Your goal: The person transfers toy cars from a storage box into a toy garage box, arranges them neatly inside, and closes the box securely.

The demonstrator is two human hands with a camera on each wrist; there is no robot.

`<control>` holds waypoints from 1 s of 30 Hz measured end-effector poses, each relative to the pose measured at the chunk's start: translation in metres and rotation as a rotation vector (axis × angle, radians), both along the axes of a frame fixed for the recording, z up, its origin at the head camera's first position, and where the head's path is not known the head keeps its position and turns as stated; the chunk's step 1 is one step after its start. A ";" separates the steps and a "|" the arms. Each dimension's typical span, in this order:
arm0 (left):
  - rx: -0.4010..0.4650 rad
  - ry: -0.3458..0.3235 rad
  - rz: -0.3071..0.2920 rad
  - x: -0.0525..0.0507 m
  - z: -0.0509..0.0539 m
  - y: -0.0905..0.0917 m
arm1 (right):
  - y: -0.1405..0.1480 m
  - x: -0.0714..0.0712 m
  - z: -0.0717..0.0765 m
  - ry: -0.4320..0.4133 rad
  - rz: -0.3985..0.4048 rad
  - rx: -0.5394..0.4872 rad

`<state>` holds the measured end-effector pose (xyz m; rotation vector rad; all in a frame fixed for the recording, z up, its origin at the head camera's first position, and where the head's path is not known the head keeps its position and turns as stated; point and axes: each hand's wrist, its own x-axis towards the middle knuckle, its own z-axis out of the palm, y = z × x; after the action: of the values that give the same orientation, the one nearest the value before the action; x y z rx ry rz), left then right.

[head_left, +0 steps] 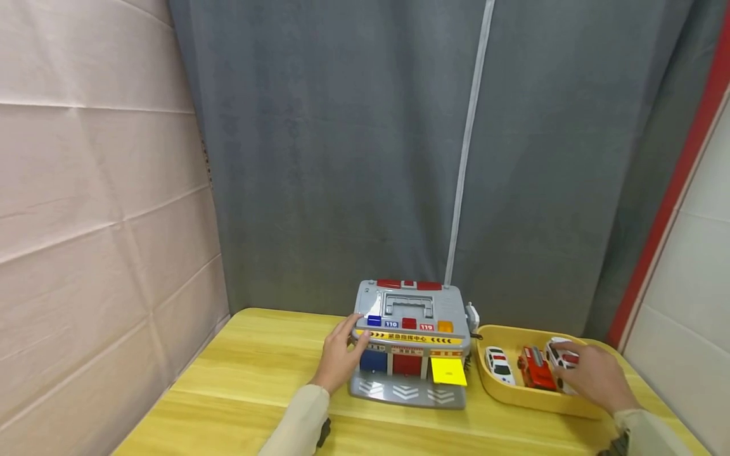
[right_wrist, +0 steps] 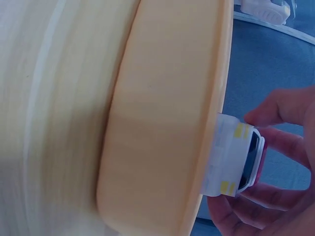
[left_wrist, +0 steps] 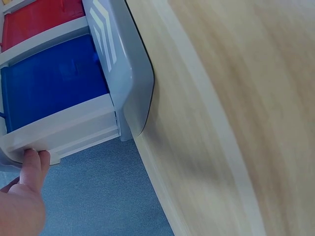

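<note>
A grey toy rescue station (head_left: 407,342) with blue, red and yellow bay doors stands on the table. The yellow door (head_left: 448,372) is raised outward. My left hand (head_left: 340,358) rests on the station's front left corner with its fingers fairly straight; in the left wrist view, fingertips touch the white side wall (left_wrist: 74,129). In the yellow tray (head_left: 527,397) at the right, my right hand (head_left: 599,375) grips a white toy car (right_wrist: 231,155) between thumb and fingers. Beside it lie a red toy fire truck (head_left: 536,368) and a white toy police car (head_left: 499,365).
The wooden table (head_left: 256,361) extends left and in front of the station. Behind it hangs a grey curtain (head_left: 342,158). A pale cloth wall (head_left: 97,190) borders the left side. A small white part (head_left: 473,316) sticks out from the station's right side, close to the tray.
</note>
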<state>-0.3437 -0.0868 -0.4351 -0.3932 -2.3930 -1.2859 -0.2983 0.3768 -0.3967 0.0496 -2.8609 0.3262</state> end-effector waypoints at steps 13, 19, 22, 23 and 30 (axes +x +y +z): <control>0.000 0.009 0.000 0.000 -0.003 -0.002 | -0.008 0.005 0.007 -0.004 0.004 0.012; -0.005 0.009 0.002 0.000 -0.003 -0.001 | -0.010 0.006 0.009 -0.004 0.002 0.025; -0.003 0.017 -0.001 0.000 -0.004 -0.001 | -0.012 0.007 0.010 0.004 0.010 0.028; -0.003 0.017 -0.003 0.000 -0.004 -0.001 | -0.013 0.008 0.011 0.007 0.013 0.028; -0.006 0.016 0.004 -0.003 -0.003 -0.001 | -0.021 0.010 0.016 0.028 0.018 0.014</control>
<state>-0.3466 -0.0873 -0.4382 -0.3991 -2.3834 -1.2700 -0.2880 0.3561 -0.3804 0.0824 -2.8372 0.3063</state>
